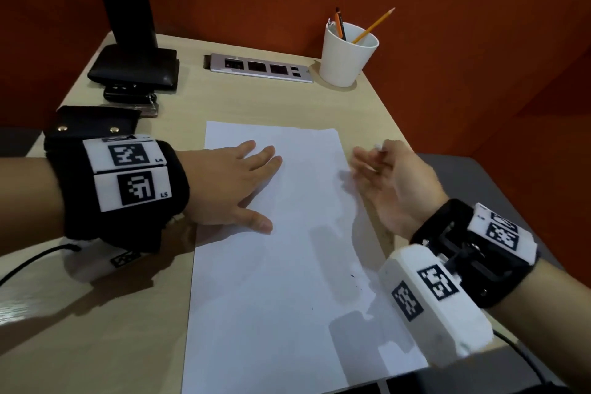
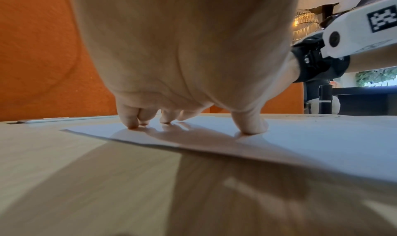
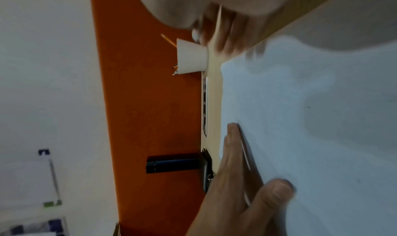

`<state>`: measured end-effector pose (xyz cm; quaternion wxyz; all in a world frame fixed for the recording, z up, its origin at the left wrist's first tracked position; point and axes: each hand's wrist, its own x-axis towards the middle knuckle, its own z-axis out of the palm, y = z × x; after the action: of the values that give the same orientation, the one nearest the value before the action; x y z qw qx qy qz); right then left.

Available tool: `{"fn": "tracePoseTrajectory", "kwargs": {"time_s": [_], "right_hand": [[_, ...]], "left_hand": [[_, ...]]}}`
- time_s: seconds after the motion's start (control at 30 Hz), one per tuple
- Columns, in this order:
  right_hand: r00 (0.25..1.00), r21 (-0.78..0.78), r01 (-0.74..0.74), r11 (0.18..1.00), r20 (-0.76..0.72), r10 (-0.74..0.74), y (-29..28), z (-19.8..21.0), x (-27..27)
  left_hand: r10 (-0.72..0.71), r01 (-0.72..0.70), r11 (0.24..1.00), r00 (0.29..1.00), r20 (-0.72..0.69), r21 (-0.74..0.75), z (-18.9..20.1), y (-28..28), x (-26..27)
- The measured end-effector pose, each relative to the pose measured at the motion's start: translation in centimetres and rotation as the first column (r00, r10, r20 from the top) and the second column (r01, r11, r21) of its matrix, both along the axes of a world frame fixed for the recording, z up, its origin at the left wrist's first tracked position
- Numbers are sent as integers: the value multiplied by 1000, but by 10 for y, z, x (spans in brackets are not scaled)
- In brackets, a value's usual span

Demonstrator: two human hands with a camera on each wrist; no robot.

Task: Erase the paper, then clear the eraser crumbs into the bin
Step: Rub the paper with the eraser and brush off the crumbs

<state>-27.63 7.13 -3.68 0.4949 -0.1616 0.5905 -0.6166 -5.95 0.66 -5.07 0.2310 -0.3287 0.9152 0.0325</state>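
Note:
A white sheet of paper [image 1: 281, 265] lies on the wooden desk [image 1: 96, 329]. My left hand [image 1: 259, 189] lies flat on the sheet's upper left part, fingers straight and thumb spread, pressing it down; the left wrist view shows its fingertips [image 2: 132, 125] on the paper [image 2: 300, 141]. My right hand [image 1: 377, 163] hovers at the sheet's right edge, blurred, pinching a small white eraser [image 1: 379, 146] between thumb and forefinger, the other fingers extended. A few dark crumbs [image 1: 353, 275] speckle the paper's right side. No bin is in view.
A white cup of pencils [image 1: 347, 54] stands at the back right, beside a socket strip [image 1: 260, 67]. A black wallet [image 1: 134, 65], keys [image 1: 131, 96] and a black pouch [image 1: 92, 125] sit at the back left. The desk's right edge [image 1: 396, 137] is just past my right hand.

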Motion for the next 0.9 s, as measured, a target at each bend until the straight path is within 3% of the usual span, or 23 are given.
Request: {"fn": "tracePoseTrajectory", "kwargs": {"time_s": [0.07,0.1,0.2,0.3,0.4,0.47,0.53,0.6,0.67,0.73,0.8,0.83,0.87,0.9], "right_hand": [[959,33,-279,960,60,277,5,-4,7],[954,89,-300,950,5,300,5,-6,8],[968,115,-77,990,-227,101,-4,-2,8],[966,21,-153,988,-209,154,-21,18,18],[954,-13,-245,969,-183,239,-46,31,37],[949,-4,-287,958,-139,284,-64,30,54],[918,9,-397,918,-14,397,-76,23,70],[825,-34,-542,840,171,539,-80,7,84],[754,-56,-615,787,251,607,-78,-9,91],[823,-32,-519,854,250,510,-75,-21,82],[969,9,-244,970,36,243,-70,-29,55],[984,54,-92,994,-146,99,-63,-29,38],[953,71,49,996,-302,-26,-56,-29,21],[921,59,184,981,-360,-151,-48,-29,7]], "left_hand": [[-1,1,1000,1000,5,-5,-1,-1,-1],[-1,1,1000,1000,-4,-4,-2,-1,-2],[4,-1,1000,996,-91,27,-2,-3,0],[48,-35,997,975,-219,62,10,-3,10],[41,-52,998,974,-225,-43,19,-4,31],[12,-30,996,981,-191,-88,21,3,43],[-12,5,999,988,-154,-42,18,15,50],[-30,31,1000,987,-160,5,12,27,52],[-54,55,999,975,-214,-3,6,32,55],[-2,5,1000,986,-168,13,5,32,57],[-18,17,1000,980,-196,-10,2,30,60],[-52,48,999,975,-214,-23,2,31,60],[-92,85,996,968,-235,-40,2,31,61],[-118,108,993,960,-252,-54,1,31,62]]}}
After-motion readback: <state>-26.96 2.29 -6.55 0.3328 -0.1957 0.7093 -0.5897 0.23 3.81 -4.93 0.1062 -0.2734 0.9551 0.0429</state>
